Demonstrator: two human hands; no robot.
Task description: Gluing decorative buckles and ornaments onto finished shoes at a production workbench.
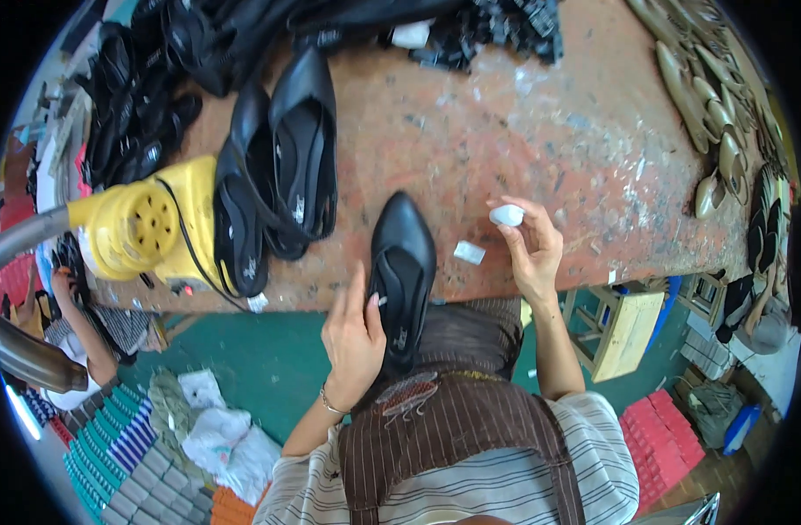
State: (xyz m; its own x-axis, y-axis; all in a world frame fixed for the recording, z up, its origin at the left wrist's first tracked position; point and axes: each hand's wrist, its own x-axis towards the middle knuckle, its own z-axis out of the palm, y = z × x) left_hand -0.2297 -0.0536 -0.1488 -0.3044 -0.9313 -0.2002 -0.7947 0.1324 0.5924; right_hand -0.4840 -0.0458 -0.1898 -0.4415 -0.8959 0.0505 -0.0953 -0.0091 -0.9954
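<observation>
One scuffed reddish-brown table (435, 140) | green floor (282, 363) below | left hand (353, 339) gripping black shoe (403, 236) | right hand (537, 255) pinching white lump (506, 215)

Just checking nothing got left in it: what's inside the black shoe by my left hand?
Inside the black shoe, a dark insole shows, with a pale mark toward the heel. The closed toe covers the front end, so whatever lies in there cannot be seen.

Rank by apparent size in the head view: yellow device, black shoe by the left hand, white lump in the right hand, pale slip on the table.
1. Yellow device
2. Black shoe
3. White lump and pale slip: too alike to rank.
</observation>
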